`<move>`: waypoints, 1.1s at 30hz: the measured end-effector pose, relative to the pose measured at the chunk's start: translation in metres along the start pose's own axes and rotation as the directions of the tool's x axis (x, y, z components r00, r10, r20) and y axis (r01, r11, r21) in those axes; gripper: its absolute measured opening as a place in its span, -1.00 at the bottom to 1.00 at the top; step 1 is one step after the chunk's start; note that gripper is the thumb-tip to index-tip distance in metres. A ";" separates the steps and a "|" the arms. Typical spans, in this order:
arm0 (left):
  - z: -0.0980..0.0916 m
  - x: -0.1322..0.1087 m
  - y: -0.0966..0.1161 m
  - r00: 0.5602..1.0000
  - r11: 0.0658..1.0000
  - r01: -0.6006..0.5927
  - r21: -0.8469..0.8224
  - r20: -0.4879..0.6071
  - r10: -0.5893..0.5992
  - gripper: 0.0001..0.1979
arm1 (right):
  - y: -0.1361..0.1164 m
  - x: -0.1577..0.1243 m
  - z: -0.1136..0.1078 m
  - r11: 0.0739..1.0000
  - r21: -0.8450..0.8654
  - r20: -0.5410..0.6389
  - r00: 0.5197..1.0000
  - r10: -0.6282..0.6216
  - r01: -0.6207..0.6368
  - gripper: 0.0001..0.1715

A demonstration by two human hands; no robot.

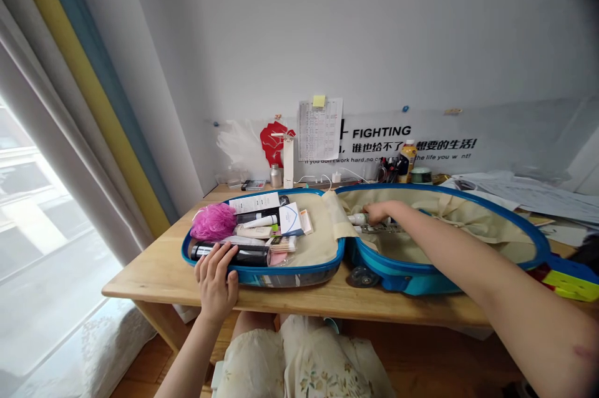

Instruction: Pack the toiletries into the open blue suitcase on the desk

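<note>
While the person is sitting at a light wooden desk (154,273), an oval blue hard-shell suitcase (299,273) is lying open on it, both halves lined in beige cloth. The right hand (378,211) is reaching into the right half, near the central hinge, with its fingers curling closed around one end of a small white tube (357,219). The tube is lying on its side, its long axis running left to right and its free end pointing left toward the hinge. The left hand (216,282) is resting on the front rim of the left half, fingers loosely spread and open, their tips touching a black cylindrical bottle (246,254). That bottle is also lying flat, its length following the rim from left to right. Behind it, a fluffy pink mesh bath sponge (214,221) is sitting at the left edge, just beside several white cardboard boxes (255,203). A printed paper sheet (319,130) is hanging on the wall beyond.
</note>
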State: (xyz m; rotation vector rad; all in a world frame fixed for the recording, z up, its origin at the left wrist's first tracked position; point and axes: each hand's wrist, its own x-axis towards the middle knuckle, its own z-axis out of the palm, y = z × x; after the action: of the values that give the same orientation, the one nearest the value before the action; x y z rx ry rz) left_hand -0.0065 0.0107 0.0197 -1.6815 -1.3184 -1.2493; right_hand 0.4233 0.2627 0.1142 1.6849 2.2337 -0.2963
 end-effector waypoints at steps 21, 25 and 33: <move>-0.001 0.001 0.002 1.000 1.000 -0.004 -0.013 0.005 0.004 -0.56 | -0.087 -0.085 -0.071 0.896 0.232 -0.422 0.869 -0.257 0.378 -0.28; -0.001 0.001 0.001 1.000 1.000 -0.005 -0.013 0.004 0.005 -0.56 | -0.179 -0.086 -0.057 0.774 0.169 -0.379 0.765 -0.521 0.611 -0.33; -0.001 0.001 0.001 1.000 1.000 0.001 -0.006 0.021 -0.001 -0.56 | -0.272 -0.067 -0.026 0.659 0.137 -0.302 0.665 -0.683 0.739 -0.33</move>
State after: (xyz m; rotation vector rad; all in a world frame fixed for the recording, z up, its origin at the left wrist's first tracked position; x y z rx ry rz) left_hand -0.0056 0.0097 0.0206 -1.7032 -1.3295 -1.2401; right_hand 0.1759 0.1361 0.1555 0.8406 3.0806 -0.6170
